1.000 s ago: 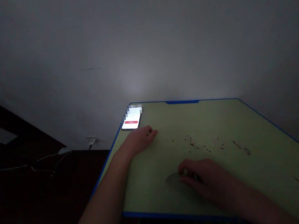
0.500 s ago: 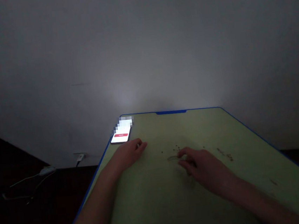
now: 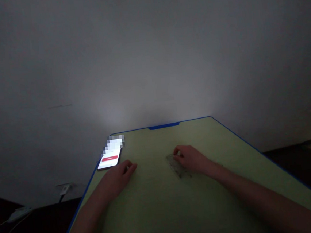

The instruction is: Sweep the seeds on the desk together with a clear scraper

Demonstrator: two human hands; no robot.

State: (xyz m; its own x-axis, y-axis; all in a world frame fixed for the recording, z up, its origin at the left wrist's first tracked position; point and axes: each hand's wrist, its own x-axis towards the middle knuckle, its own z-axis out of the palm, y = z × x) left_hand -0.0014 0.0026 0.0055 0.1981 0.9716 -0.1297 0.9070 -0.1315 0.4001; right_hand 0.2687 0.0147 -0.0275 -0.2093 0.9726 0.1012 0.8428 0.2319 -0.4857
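Observation:
My right hand is over the middle of the table, thumb and forefinger pinched at the upper edge of a small see-through sheet that looks like thin clear plastic. Dark specks show in or beneath the sheet; which, I cannot tell. One dark speck lies just right of it. On the left, my left hand rests on the tabletop with fingers loosely curled in and the thumb close to them. Nothing shows in it. A lit phone lies flat just beyond this hand.
The pale green table has a blue rim and stands close to a grey wall. A plug in a wall socket and white cables are at the left, beyond the table. The room is dim.
The view has turned to the right and tilted. My right hand has moved toward the far side of the table, and the see-through sheet now lies by the specks. My left hand stays by the phone.

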